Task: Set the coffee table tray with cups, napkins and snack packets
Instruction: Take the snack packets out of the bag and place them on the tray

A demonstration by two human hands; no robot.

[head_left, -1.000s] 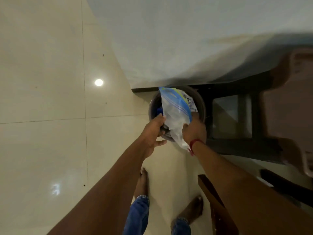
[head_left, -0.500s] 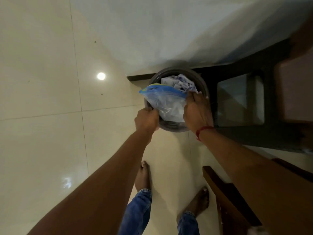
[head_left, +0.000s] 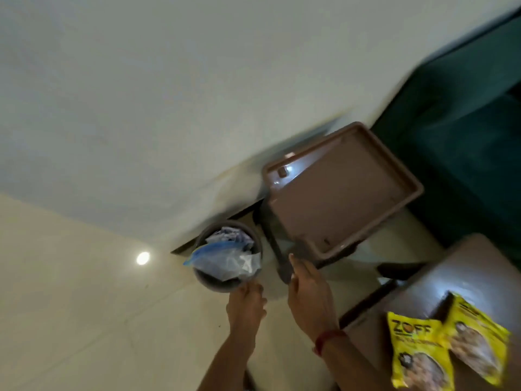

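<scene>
A brown rectangular tray (head_left: 346,193) rests bare on a small dark stand by the wall. Two yellow snack packets (head_left: 417,354) (head_left: 476,342) lie on a brown table (head_left: 423,292) at the lower right. A clear plastic bag with a blue strip (head_left: 225,258) sits on top of crumpled paper in a round grey bin (head_left: 217,283) on the floor. My left hand (head_left: 246,306) hovers just below the bin, fingers loosely curled, holding nothing. My right hand (head_left: 310,292) is open, fingers stretched toward the stand's dark leg. No cups or napkins are in view.
A dark green sofa (head_left: 456,131) fills the upper right beyond the tray. The white wall (head_left: 197,94) runs behind the bin. Pale glossy floor tiles (head_left: 70,292) spread to the left, with a ceiling light's reflection on them.
Both hands have let go of the plastic bag, which now sits in the bin, and have drawn back. The view has swung right, bringing the tray, table and snack packets into sight.
</scene>
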